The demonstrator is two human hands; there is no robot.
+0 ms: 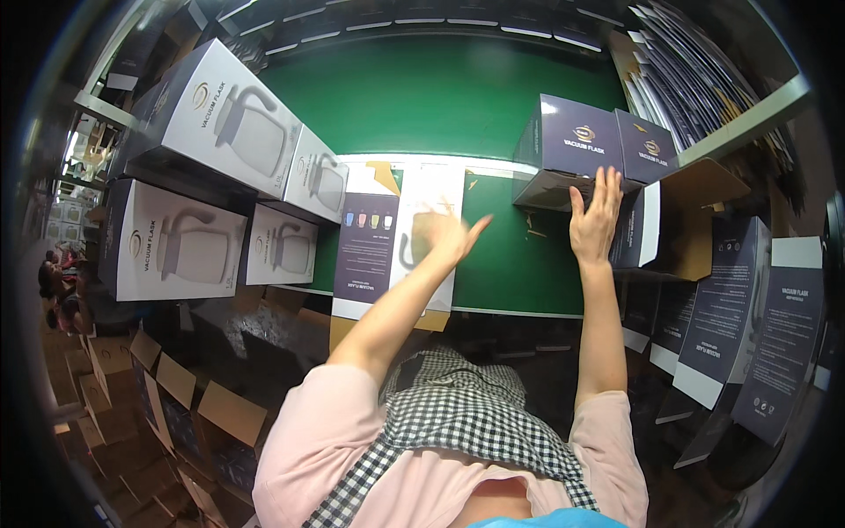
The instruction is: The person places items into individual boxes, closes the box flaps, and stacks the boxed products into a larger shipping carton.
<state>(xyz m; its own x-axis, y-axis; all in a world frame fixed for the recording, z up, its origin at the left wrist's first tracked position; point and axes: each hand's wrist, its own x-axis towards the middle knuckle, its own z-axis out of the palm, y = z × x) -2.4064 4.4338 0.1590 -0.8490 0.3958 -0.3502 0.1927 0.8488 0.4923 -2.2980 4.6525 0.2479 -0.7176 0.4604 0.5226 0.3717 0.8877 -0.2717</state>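
Note:
A flattened vacuum flask carton, purple and white with brown flaps, lies on the green work surface. Over its white panel hovers my left hand, its fingers blurred by motion and its thumb spread wide; nothing shows in it. My right hand is open, fingers stretched out, at the lower front edge of a closed purple flask box. Whether the fingertips touch that box I cannot tell. A second purple box stands against its right side. Just right of my right hand is an open carton with its brown flap up.
Large white flask boxes are stacked at the left, with smaller-looking ones beside them. Flat cartons are packed behind a metal rail at the far right. More cartons lean at the right; open brown boxes sit lower left.

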